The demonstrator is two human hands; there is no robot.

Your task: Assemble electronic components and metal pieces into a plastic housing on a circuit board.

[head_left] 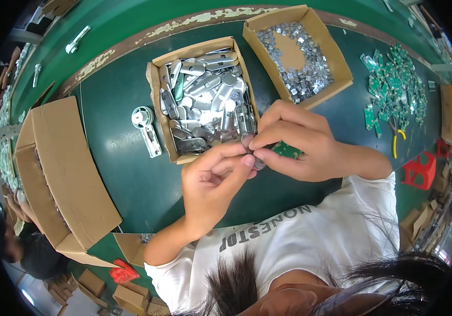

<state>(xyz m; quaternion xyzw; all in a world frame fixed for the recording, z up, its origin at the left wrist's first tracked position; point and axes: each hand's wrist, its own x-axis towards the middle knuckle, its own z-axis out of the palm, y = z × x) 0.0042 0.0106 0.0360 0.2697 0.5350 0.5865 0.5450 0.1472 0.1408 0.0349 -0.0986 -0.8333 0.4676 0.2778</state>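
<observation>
My left hand (207,181) and my right hand (307,142) meet over the table's front half, fingertips pinching a small grey metal piece (247,139) between them. Its middle is covered by the fingers; only rounded grey parts show. A green circuit board (287,150) shows under the right hand; whether the palm holds it or it lies on the table, I cannot tell. Just beyond my hands stands an open cardboard box (166,134) full of shiny elongated metal covers (205,84).
Behind on the right, a cardboard tray (336,87) holds many small metal parts. Farther right lie a heap of green circuit boards (394,84) and yellow-handled pliers (395,145). A white round-headed device (144,124) lies left. A large carton (73,168) stands at the left edge.
</observation>
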